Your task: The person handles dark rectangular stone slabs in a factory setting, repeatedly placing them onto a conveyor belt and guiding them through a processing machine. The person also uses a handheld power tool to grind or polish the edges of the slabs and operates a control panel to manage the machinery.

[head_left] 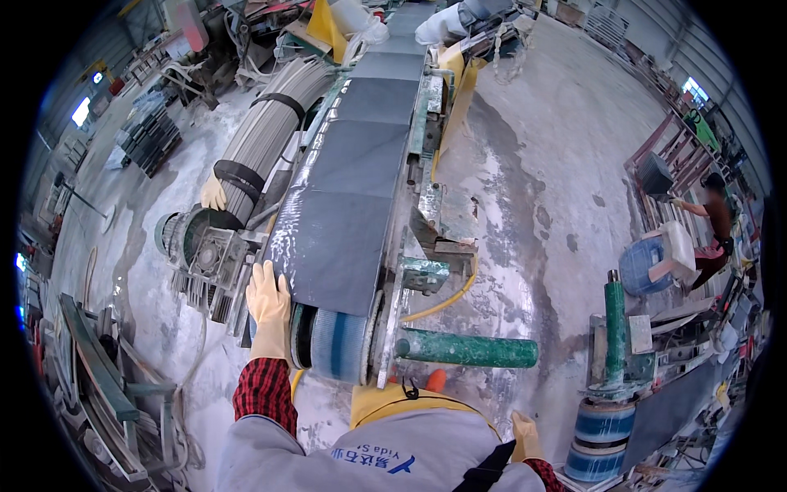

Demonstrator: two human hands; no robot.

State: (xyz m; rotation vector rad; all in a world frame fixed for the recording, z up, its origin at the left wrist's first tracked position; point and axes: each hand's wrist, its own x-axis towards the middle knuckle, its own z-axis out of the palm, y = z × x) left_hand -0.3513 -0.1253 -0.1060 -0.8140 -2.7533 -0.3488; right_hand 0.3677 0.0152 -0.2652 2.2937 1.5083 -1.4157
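Note:
My left hand (pixel 269 302), in a cream rubber glove, lies at the left edge of the nearest dark grey stone slab (pixel 332 254). Its fingers are stretched out and slightly apart, holding nothing. That slab is wet along its left side and rests at the near end of a belt conveyor, above a blue-banded roller (pixel 336 348). More dark slabs (pixel 361 152) follow in a row behind it. Low beside my body on the right is my right hand (pixel 525 436), also gloved. It is away from the slabs, and its fingers are too poorly seen to judge.
Left of the conveyor sits a motor (pixel 209 246) with a loose cream glove (pixel 213 193) near it. A green cylinder (pixel 467 348) juts right from the conveyor end. A yellow hose (pixel 447 303) curves nearby. At far right a person (pixel 715 217) stands near a blue barrel (pixel 643 266).

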